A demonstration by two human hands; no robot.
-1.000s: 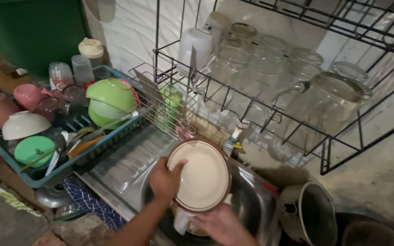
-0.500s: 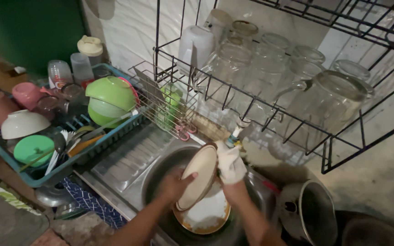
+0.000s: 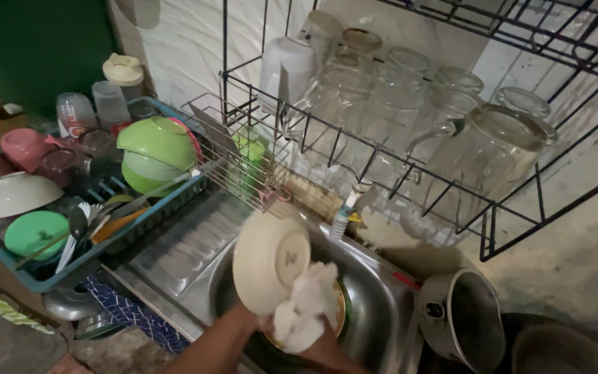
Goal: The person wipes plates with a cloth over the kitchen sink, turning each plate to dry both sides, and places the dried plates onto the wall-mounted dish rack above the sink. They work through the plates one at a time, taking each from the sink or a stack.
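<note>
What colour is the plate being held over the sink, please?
Cream; the plate shows its underside in the head view.

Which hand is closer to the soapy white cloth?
The right. The right hand is wrapped in the soapy white cloth, rubbing the cream plate. The left hand holds the plate's lower edge, just beside the cloth.

Glazed plate, foamy cloth, steel sink

My plate (image 3: 269, 260) looks smooth, cream, semi-matt ceramic; my cloth (image 3: 306, 313) is soft, white, soapy. The sink (image 3: 375, 305) is shiny brushed metal, the jars (image 3: 500, 149) clear glass, the rack (image 3: 354, 149) dark wire.
</note>
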